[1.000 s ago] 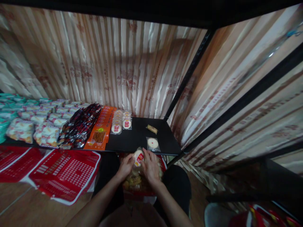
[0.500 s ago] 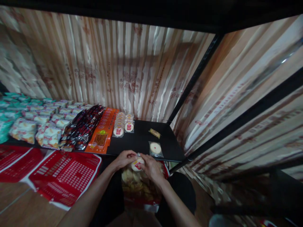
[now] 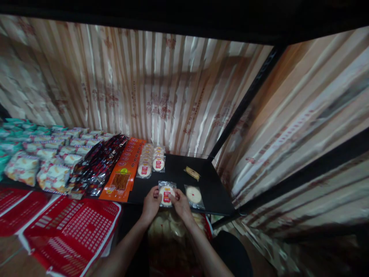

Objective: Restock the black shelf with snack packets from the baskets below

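Note:
Between my two hands is a clear-wrapped packet of round white crackers [image 3: 166, 193] with a red and yellow label, held upright at the shelf's front edge. My left hand [image 3: 152, 204] pinches its left side, and my right hand [image 3: 181, 204] grips its right side with the thumb across the front. A similar round packet [image 3: 193, 194] lies flat on the black shelf [image 3: 175, 169], just right of my right hand. Below my hands, a bag of more cracker packets [image 3: 170, 227] sits between my legs. Behind stand two rows of cracker packets [image 3: 144, 169].
Orange snack packs [image 3: 121, 181], dark shiny packets [image 3: 99, 165], white packets [image 3: 53, 173] and green packets [image 3: 13, 134] line the shelf leftward. A small yellow wrapped piece [image 3: 191, 173] lies at the right. Red baskets [image 3: 77, 231] stand below left. A black post [image 3: 245, 104] rises behind.
Both hands have raised the cracker packet from over the bag to the shelf's front edge. Its label now faces me squarely. The view has shifted slightly.

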Demonstrator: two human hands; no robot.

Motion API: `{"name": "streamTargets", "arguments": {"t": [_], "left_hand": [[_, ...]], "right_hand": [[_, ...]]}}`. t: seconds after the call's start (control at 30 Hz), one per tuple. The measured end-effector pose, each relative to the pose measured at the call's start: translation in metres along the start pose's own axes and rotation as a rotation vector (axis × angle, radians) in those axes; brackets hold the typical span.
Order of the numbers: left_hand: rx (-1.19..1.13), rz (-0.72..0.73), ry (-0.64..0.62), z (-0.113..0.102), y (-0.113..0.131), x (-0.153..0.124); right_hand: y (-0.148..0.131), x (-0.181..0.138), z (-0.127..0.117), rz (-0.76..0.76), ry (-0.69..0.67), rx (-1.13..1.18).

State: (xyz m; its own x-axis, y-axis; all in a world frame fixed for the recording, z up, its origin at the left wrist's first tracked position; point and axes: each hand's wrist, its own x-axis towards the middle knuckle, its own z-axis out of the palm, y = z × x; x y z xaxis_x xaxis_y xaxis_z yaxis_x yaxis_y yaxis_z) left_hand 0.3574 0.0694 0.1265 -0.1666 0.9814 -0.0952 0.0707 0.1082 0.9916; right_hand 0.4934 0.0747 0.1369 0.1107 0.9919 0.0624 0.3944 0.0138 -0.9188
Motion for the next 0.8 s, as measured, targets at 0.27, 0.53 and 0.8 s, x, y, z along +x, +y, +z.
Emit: {"name": "streamTargets", "arguments": {"t": [0.27,0.53,0.8], "left_hand": [[0.241,0.182,0.126,0.012,-0.002,0.019],[0.515,0.372,0.2,0.014,-0.011,0.049],[0.618,0.415,0.154,0.016,-0.014,0.065]], "right_hand": [[0.008,0.046,0.019,0.027,0.019,0.024],[-0.007,0.083,0.04,0.013,0.06,-0.104],[0.002,0.11,0.055,-0.01,0.056,-0.054]]}}
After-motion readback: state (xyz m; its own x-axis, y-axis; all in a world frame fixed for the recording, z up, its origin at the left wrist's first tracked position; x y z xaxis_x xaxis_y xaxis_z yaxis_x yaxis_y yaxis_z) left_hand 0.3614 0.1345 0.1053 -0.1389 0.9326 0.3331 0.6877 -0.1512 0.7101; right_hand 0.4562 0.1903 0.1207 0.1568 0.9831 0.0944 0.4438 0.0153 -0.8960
